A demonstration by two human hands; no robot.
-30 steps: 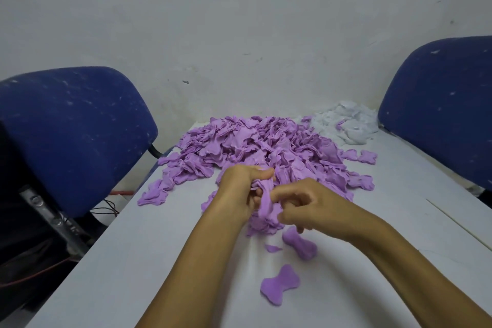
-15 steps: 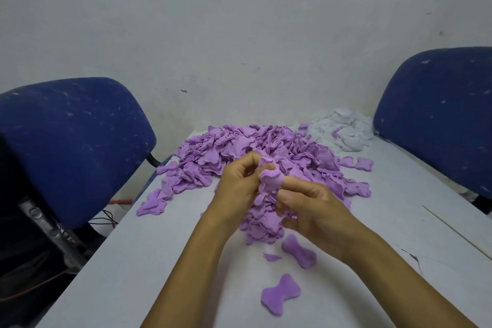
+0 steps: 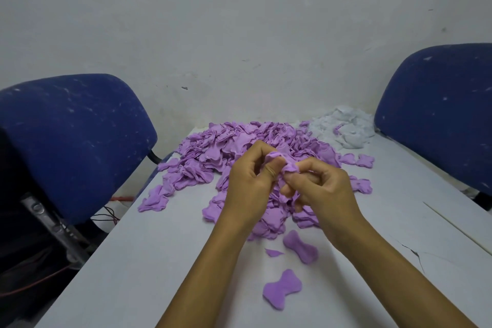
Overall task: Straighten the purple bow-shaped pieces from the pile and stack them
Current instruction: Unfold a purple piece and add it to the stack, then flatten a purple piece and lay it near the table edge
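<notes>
1. A crumpled purple bow-shaped piece (image 3: 282, 165) is held up between the two hands, above the near edge of the purple pile (image 3: 239, 152), which spreads out beyond and beneath them on the counter (image 3: 138, 269).
2. The step in hand is judged to be the straightening of this one piece: it is still bunched and folded, not yet flat.
3. The next move is judged to call for the two lobes to be drawn apart and smoothed, and for the flattened piece then to be laid on a stack nearer than the hands.
4. The left hand (image 3: 247, 189) is curled closed on the piece, which is pinched between thumb and fingertips at its left end.
5. The right hand (image 3: 319, 189) is likewise curled, the right end of the piece being pinched by thumb and forefinger; the other fingers are folded under, and whether they touch the pile cannot be told.
6. Two flat purple pieces are seen on the counter nearer than the hands, one (image 3: 300, 246) just below the right wrist and another (image 3: 282, 291) nearer still; they lie apart, so no stack is judged to have been built yet. A small purple scrap (image 3: 273, 252) lies beside the first.
7. A white pile (image 3: 346, 128) lies beyond the right hand, touching the far right of the purple pile.
</notes>
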